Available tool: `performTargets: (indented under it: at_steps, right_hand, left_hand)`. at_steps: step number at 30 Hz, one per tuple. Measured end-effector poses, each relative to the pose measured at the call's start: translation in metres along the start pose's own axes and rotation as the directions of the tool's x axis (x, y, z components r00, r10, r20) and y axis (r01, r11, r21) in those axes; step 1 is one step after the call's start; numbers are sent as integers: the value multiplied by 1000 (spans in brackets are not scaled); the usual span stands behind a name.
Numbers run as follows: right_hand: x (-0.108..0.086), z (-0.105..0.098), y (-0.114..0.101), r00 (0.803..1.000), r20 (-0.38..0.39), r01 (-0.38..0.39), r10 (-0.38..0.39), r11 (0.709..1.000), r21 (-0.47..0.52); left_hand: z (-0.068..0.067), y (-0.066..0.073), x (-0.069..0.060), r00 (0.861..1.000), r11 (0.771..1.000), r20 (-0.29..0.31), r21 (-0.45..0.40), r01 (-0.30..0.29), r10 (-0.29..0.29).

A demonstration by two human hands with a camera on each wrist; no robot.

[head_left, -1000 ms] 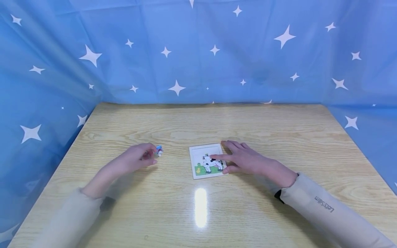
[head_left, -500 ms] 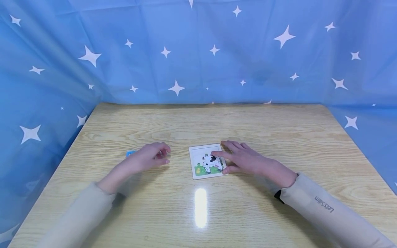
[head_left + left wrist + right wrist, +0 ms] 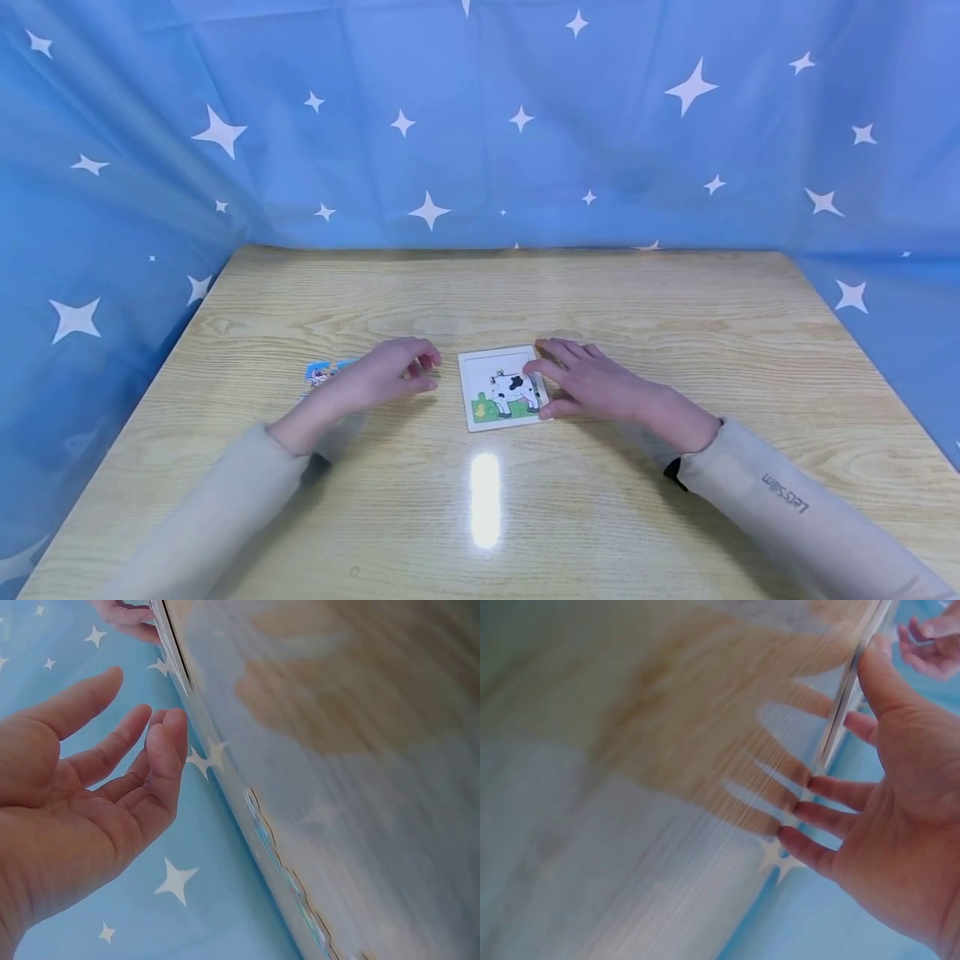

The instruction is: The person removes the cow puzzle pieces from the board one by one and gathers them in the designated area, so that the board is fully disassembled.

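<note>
A square puzzle board [image 3: 480, 357] with a pale frame lies in the middle of the table. Cow and green grass pieces fill its lower part, and the upper part is blank. My right hand [image 3: 588, 383] rests at the board's right side, fingers spread, fingertips down on the table and thumb by the board's edge. My left hand [image 3: 401, 369] hovers just left of the board; in the left wrist view, that hand [image 3: 97, 795] has loosely bent fingers with nothing between them. Blue puzzle pieces [image 3: 318, 372] lie on the table at the left, partly hidden behind my left wrist.
The wood-grain table [image 3: 637, 300] reaches back to a blue curtain [image 3: 480, 100] with white stars. A bright light reflection lies on the tabletop in front of the board. In the left wrist view, several thin puzzle pieces [image 3: 289, 874] show edge-on on the table.
My left hand has moved right, from beside the blue pieces to near the board, uncovering some of those pieces. My right hand stays at the board, its index finger drawn back slightly to the right.
</note>
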State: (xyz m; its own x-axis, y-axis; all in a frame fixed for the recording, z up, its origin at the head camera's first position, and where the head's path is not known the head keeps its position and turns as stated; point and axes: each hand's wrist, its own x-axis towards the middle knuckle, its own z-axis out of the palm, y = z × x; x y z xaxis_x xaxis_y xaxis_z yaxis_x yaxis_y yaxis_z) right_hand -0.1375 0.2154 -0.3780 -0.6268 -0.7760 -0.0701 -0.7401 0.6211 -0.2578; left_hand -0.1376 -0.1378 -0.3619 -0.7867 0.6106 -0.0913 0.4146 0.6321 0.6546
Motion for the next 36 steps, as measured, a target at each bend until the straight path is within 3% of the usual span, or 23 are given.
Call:
performTargets:
  at_steps: [21, 36]
  right_hand:
    - [1, 0, 0, 1000, 19, -12, 12, 1000, -22]
    - [1, -1, -1, 1000, 3, -5, 5, 1000, -24]
  left_hand:
    - [13, 21, 28, 997, 998, 50, -13, -61, 62]
    - [22, 36, 47, 993, 1000, 117, 20, -7, 5]
